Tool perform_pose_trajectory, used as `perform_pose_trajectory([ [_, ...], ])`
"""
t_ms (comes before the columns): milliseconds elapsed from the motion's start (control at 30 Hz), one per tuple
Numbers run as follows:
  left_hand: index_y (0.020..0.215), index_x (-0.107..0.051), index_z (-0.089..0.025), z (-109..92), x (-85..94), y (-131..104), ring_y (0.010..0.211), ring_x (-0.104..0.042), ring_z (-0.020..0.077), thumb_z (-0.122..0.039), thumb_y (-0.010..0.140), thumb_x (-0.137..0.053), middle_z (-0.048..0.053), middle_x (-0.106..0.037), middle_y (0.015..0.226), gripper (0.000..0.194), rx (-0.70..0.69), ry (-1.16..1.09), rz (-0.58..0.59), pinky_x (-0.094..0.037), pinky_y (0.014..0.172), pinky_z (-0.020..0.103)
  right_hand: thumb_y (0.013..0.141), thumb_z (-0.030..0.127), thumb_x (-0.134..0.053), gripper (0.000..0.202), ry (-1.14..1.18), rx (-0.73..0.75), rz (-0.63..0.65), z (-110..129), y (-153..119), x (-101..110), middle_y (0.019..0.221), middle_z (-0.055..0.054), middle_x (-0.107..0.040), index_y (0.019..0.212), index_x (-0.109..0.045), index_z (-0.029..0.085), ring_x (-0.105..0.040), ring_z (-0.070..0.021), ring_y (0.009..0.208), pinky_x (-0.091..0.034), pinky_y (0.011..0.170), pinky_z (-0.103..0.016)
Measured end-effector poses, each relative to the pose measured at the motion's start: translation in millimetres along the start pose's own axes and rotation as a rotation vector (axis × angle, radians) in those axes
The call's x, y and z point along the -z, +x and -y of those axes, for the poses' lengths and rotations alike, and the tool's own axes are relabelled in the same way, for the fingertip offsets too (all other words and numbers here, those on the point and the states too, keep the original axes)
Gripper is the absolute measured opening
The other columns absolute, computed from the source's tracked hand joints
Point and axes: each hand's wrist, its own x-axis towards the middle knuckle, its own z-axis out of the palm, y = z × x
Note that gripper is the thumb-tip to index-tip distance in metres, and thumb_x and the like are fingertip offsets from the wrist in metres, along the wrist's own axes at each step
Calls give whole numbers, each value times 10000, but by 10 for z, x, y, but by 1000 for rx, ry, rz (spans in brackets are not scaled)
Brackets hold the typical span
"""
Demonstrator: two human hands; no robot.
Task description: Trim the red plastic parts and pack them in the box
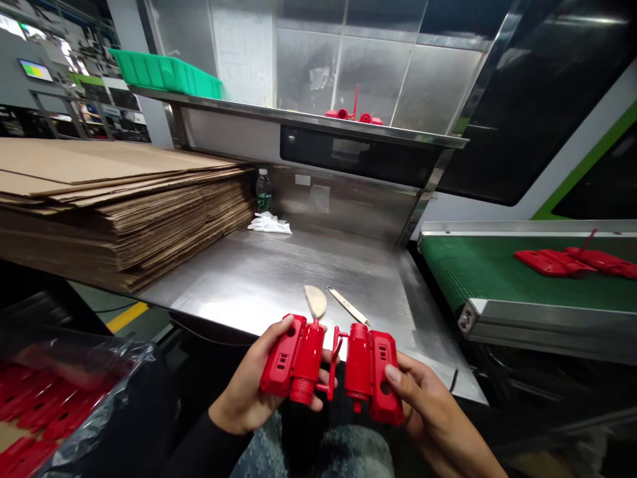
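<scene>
Head-camera footage is filled at its lower middle by a red moulded plastic part (332, 362), which is held above the person's lap, just in front of the near edge of a stainless steel table (259, 272). The part is made up of two housing halves joined by a thin runner between them. The left half is grasped by the left hand (249, 395), with the thumb laid over its upper corner and the fingers curled beneath it. The right half is gripped by the right hand (428, 405), whose thumb is pressed onto its face beside a round hole.

On the table, just beyond the part, a pale flat oval piece (315, 300) is seen, and a narrow blade-like tool (348, 306) is laid just beside it. Further back, a crumpled white cloth (269, 224) is set near a plastic bottle (263, 190). A thick stack of flattened cardboard (119, 199) is piled along the table's left side. Above it, a green bin (164, 72) is placed on a metal shelf (318, 123), where a few small red pieces (354, 116) are also left.

To the right, more red moulded parts (577, 262) are carried on a green conveyor belt (497, 272). At the lower left, further red parts (30, 405) are kept in a container lined with clear plastic film (107, 372).
</scene>
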Motion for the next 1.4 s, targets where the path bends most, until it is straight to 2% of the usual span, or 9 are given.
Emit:
perform_pose_trajectory([
  [367,1111,-638,-39,104,-235,-84,778,-718,350,-567,956,-402,235,-715,1024,598,-36,109,-57,-615,606,451,835,303,-693,283,189,-53,-135,-277,66,384,1017,-60,-746,1118,-684,280,-702,-207,947,-552,889,-320],
  [500,1142,-622,-26,113,-156,-78,812,-716,344,-563,958,-401,248,-695,1075,610,4,83,-15,-622,626,443,862,363,-655,417,-61,16,-28,-402,102,581,1179,-71,-691,1268,-582,305,-656,-231,1069,-529,951,-360],
  [667,1119,-613,27,89,66,1,797,-720,287,-621,954,-310,252,-686,1019,734,325,-235,115,-605,532,280,964,219,-437,378,-1139,698,-158,-383,36,641,1382,-16,-557,1299,-553,347,-485,-259,1290,-389,1083,-428],
  [767,1108,-601,56,113,109,46,709,-721,250,-600,962,-311,233,-699,944,731,411,-391,86,-581,461,235,952,167,-401,409,-1280,974,-286,-312,41,611,1410,-31,-513,1295,-559,326,-446,-281,1311,-336,1086,-479],
  [867,1122,-602,21,154,93,53,725,-722,273,-564,959,-391,225,-705,961,643,261,-333,41,-595,453,278,925,428,-537,317,-941,599,-522,-259,190,599,1319,-55,-556,1216,-570,307,-522,-285,1227,-358,1085,-491],
  [967,1110,-620,-21,192,77,43,747,-722,299,-523,958,-456,204,-720,960,550,51,-225,-31,-618,472,356,873,593,-546,697,-757,249,-444,-246,470,559,1229,-98,-619,1429,-293,257,-644,-263,1055,-528,920,-448],
  [1033,1087,-628,-22,213,77,33,728,-719,292,-465,969,-473,196,-728,916,485,-7,-183,-79,-619,470,382,891,592,-485,779,-790,191,-357,-240,674,501,1101,-108,-669,1478,-173,185,-689,-248,891,-569,749,-392],
  [1233,1108,-624,-67,254,114,-36,600,-678,272,-391,953,-518,152,-721,790,374,-73,-73,-148,-571,416,382,863,539,-471,540,-1196,202,-554,-125,913,346,1040,-145,-627,1289,-567,221,-560,-408,1002,-352,878,-594],
  [1400,1076,-639,-81,314,69,-59,573,-653,261,-334,889,-622,131,-715,794,315,-104,-34,-349,-550,444,370,896,644,-396,550,-1042,209,-486,-191,463,177,959,-63,-598,1240,-535,238,-555,-220,791,-432,771,-398],
])
